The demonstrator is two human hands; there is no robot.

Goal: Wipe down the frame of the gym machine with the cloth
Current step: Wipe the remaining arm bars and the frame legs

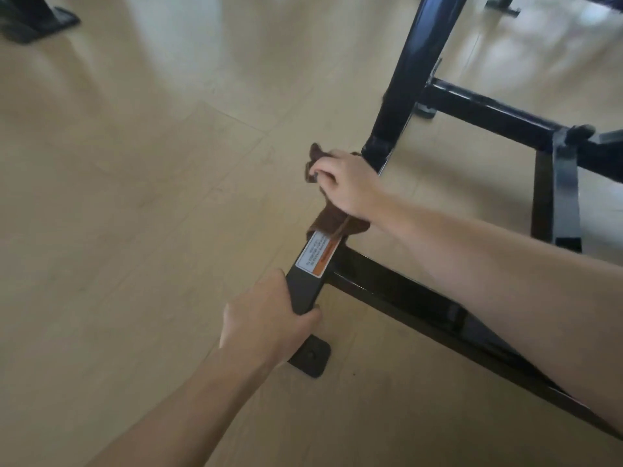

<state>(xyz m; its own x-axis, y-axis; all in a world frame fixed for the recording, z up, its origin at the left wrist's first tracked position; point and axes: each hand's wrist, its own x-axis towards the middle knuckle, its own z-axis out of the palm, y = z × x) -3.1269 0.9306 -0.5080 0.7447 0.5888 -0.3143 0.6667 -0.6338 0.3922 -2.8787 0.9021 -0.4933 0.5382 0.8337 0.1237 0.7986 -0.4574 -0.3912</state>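
While the left hand (269, 315) gripped the black frame (305, 288) low over the wooden floor (135, 197), the right hand (347, 187) clutched a crumpled brown cloth (332, 224) draped across the bar, just above its white-and-orange label (317, 256).

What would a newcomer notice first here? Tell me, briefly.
The right hand pressing a brown cloth onto the black floor bar at centre. Nearer, the left hand grips that bar's end, just below a white and orange label.
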